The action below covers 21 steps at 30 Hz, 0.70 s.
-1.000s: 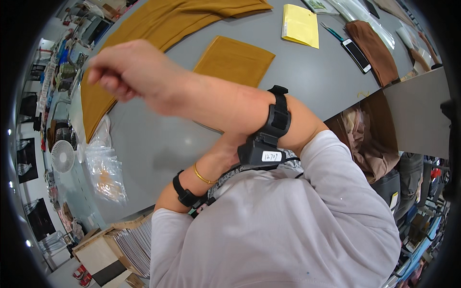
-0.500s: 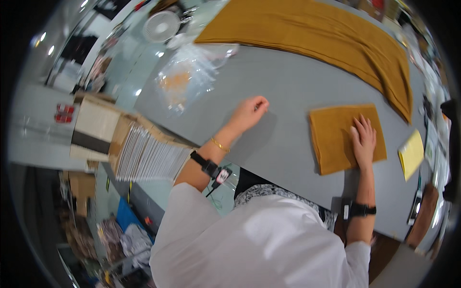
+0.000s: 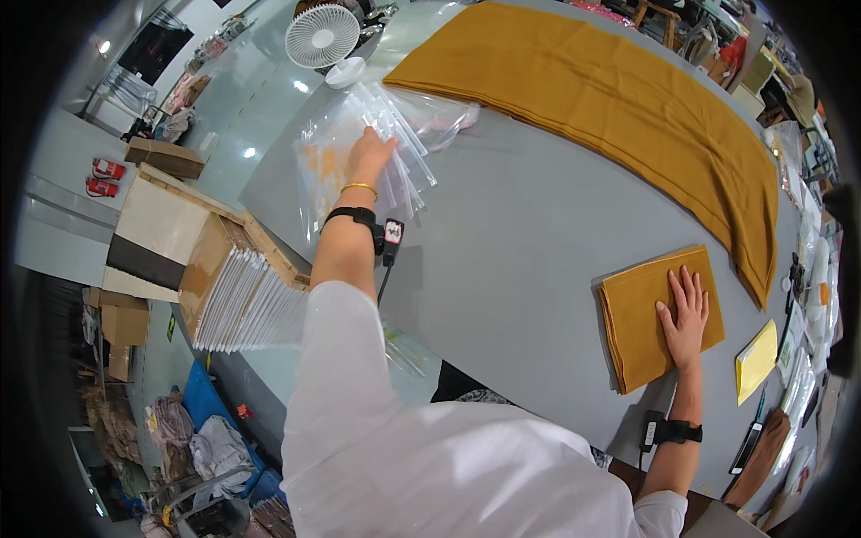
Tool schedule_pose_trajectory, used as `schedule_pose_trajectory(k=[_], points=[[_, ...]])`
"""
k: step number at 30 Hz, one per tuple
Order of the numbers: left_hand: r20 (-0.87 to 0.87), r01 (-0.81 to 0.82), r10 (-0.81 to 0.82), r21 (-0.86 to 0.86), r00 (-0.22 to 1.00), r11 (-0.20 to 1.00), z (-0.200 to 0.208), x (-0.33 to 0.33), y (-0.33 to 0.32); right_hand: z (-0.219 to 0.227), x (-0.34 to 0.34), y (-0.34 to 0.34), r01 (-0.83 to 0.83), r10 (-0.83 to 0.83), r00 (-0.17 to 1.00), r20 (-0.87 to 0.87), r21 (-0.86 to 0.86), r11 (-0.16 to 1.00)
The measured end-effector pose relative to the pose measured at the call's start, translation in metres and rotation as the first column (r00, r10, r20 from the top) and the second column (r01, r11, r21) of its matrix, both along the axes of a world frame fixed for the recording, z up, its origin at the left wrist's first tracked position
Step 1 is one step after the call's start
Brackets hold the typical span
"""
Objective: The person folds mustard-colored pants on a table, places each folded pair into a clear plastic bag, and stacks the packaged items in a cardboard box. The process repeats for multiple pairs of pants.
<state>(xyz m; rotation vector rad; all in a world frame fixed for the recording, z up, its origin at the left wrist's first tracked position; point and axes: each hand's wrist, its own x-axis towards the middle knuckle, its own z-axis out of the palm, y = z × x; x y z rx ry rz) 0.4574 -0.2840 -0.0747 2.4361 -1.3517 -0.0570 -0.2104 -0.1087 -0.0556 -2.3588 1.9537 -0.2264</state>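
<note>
My left hand [image 3: 370, 157] is at the far left of the table, over a loose pile of clear plastic bags [image 3: 411, 170]. Its fingers are bent and seem closed on a bag; the fingertips are partly hidden. Under my right hand [image 3: 686, 323], which lies flat with the fingers spread, is a folded mustard-coloured cloth piece [image 3: 641, 332], squared into a neat stack. A long pile of the same mustard fabric [image 3: 583, 72] stretches along the far side of the table.
The grey table [image 3: 511, 242] carries yellow paper [image 3: 756, 361] and a dark slim tool [image 3: 747, 448] at the right. Left of it, a carton [image 3: 211, 269] holds several white flat packets [image 3: 251, 305]. A white fan [image 3: 321, 36] stands beyond the far left corner.
My left hand has moved left and away from me, from above bare table onto the plastic bags. My right hand still rests on the folded cloth. The whole view has shifted.
</note>
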Motion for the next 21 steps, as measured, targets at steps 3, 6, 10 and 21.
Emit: schedule_pose_trajectory(k=[3, 6, 10, 21], points=[[0.041, 0.107, -0.117, 0.185, 0.992, 0.977, 0.005, -0.006, 0.018, -0.007, -0.002, 0.002, -0.023, 0.025, 0.999, 0.022, -0.06, 0.998], [0.037, 0.144, -0.151, 0.14, 0.988, 0.98, 0.008, 0.006, 0.036, -0.014, -0.007, 0.001, -0.029, 0.032, 0.998, 0.047, -0.047, 0.998], [-0.094, 0.084, -0.106, -0.212, 0.99, 0.974, 0.04, 0.016, 0.055, 0.003, -0.004, -0.008, -0.013, 0.012, 0.994, 0.109, 0.006, 1.0], [-0.633, 0.834, -0.769, -0.376, 0.087, 0.403, 0.134, -0.269, 0.215, 0.157, 0.154, 0.054, -0.606, 0.731, 0.682, -0.001, -0.56, 0.565]])
